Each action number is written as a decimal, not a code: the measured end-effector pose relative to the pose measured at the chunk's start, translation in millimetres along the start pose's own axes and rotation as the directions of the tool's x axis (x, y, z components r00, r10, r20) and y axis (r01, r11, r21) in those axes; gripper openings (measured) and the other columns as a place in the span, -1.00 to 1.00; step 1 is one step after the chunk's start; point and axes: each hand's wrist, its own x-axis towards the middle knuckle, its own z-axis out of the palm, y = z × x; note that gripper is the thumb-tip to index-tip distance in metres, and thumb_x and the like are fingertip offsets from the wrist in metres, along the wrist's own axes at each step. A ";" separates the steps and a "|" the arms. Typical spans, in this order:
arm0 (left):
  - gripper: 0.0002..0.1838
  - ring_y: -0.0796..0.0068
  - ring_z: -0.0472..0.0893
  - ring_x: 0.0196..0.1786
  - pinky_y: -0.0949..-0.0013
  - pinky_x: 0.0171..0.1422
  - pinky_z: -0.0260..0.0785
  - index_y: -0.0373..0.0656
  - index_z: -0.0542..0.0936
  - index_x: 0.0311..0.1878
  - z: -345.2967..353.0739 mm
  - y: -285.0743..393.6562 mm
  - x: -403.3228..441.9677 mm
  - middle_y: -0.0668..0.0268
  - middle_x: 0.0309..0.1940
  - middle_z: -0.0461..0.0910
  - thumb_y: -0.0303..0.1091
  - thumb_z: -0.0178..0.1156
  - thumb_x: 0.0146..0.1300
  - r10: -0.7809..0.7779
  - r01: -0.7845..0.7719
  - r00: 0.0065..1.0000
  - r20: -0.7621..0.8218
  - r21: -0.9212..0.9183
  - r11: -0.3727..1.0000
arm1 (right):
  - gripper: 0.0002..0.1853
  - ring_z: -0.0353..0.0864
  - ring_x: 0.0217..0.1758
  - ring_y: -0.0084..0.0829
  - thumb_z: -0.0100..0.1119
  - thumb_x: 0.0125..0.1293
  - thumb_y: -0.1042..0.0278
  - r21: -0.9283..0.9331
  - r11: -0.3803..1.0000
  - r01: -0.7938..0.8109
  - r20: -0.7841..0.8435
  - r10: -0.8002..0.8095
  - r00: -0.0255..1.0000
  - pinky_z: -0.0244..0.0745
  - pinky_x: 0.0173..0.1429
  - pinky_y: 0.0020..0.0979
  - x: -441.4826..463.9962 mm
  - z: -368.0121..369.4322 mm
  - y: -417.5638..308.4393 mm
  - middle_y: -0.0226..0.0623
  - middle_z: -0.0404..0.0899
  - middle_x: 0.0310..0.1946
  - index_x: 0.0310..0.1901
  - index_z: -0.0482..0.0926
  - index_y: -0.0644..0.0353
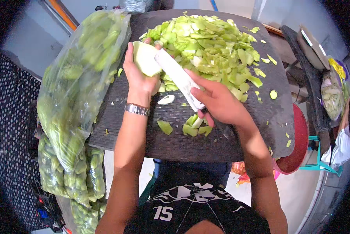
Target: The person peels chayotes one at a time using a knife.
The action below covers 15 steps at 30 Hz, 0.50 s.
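Left hand: wrapped around a pale fruit (pixel 146 58), fingers behind it and thumb up its left side; the hand (pixel 142 82) is raised above the surface.
Right hand: closed on the handle end of a knife (pixel 179 80), the hand (pixel 218 99) lying to the right of the blade.
Between the hands: they are apart, bridged by the knife — its broad, whitish blade slants up and left, the tip at the fruit's right edge; whether it touches cannot be told.
Left wrist: a silvery watch (pixel 136 109).
Pile: a wide heap of green slices (pixel 206 46) just beyond the hands, thinning into strays on the right.
Near scraps: a pale sliver (pixel 166 100) below the fruit, and a few green pieces (pixel 190 130) below the knife.
Surface: dark, with a woven texture and rounded far corners (pixel 163 150).
Left side: a long clear bag (pixel 85 66) full of green produce lies along the surface's left edge — more filled bags (pixel 71 177) sit lower down.
Right side: a red tub (pixel 292 144) beside the surface, then a teal stool (pixel 323 156).
Wearer: a black shirt (pixel 175 214) with white markings.
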 end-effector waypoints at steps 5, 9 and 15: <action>-0.33 -0.02 0.64 0.17 -0.08 0.39 0.46 -0.20 0.48 0.39 2.6 7.3 0.9 -0.08 0.13 0.62 0.21 0.01 0.54 0.077 -0.075 0.997 -0.029 0.063 0.995 | -0.41 0.45 -0.65 -0.67 -0.02 0.65 0.30 -0.034 0.999 -0.024 -0.002 0.024 1.000 0.43 -0.63 -0.54 -1.4 4.5 -0.3 -0.45 0.52 -0.53 0.64 0.17 -0.16; -0.34 -0.06 0.64 0.19 -0.11 0.38 0.47 -0.21 0.48 0.37 1.6 10.6 2.3 -0.10 0.16 0.60 0.20 0.02 0.54 0.109 -0.106 0.994 -0.029 0.112 0.988 | -0.41 0.45 -0.65 -0.67 -0.03 0.66 0.30 -0.035 0.999 -0.025 -0.012 0.024 1.000 0.43 -0.63 -0.54 -0.4 5.9 4.6 -0.45 0.52 -0.53 0.64 0.17 -0.18; -0.35 -0.28 0.60 0.22 -0.22 0.39 0.45 -0.28 0.42 0.37 -1.5 14.1 4.3 -0.23 0.21 0.53 0.14 0.00 0.57 0.126 -0.125 0.992 -0.012 0.069 0.990 | -0.42 0.45 -0.69 -0.63 -0.04 0.66 0.28 -0.049 0.997 -0.051 -0.016 0.050 0.999 0.44 -0.63 -0.50 -1.9 8.9 5.2 -0.42 0.52 -0.57 0.64 0.17 -0.21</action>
